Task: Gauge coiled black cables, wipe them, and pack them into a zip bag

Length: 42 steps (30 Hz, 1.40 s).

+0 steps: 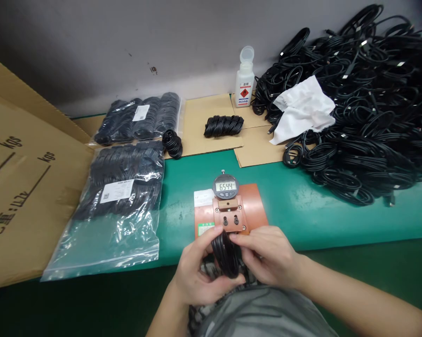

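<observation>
Both hands meet at the front edge of the green table, closed around a stack of black rubber rings. My left hand cups the stack from the left and below. My right hand pinches it from the right. Just beyond them stands a digital dial gauge reading 6544, mounted on a copper-coloured fixture on an orange base plate.
A large heap of coiled black cables with a white cloth fills the right back. A white bottle stands by the wall. Plastic bags of black rings, loose ring stacks and a cardboard box lie left.
</observation>
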{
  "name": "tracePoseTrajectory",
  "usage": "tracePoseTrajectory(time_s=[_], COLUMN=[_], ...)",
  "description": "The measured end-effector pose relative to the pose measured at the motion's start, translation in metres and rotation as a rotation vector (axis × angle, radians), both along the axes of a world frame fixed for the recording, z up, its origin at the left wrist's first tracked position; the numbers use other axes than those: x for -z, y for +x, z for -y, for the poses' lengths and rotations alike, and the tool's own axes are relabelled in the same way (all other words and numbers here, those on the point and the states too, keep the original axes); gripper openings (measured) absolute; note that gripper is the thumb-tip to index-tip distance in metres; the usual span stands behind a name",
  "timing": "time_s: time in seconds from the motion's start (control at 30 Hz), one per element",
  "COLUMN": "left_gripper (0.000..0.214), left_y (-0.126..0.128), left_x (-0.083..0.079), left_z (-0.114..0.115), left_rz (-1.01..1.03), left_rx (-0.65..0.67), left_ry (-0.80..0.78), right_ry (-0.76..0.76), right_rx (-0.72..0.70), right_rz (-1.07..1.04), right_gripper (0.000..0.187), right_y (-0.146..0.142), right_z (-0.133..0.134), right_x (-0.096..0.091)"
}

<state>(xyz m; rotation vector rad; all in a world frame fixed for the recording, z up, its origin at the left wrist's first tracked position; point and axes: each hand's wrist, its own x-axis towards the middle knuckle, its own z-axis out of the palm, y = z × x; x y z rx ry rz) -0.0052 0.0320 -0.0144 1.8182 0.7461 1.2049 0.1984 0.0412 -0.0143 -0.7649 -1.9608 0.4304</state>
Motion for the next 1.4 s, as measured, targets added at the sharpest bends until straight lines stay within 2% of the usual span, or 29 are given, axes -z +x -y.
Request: tracePoseTrajectory(time_s=[1.4], left_gripper=[0.09], left_y=[0.0011], left_x=[0.0021], left_z=[0.0013], left_rz=[0.042], left_rx=[0.01], left_ry=[-0.037], right_ry=[-0.039], right_rx=[-0.035], right_rz=[-0.024], right_gripper=[0.033], right_y=[0.0004], right_z=[0.0002], right_x=[0.0024])
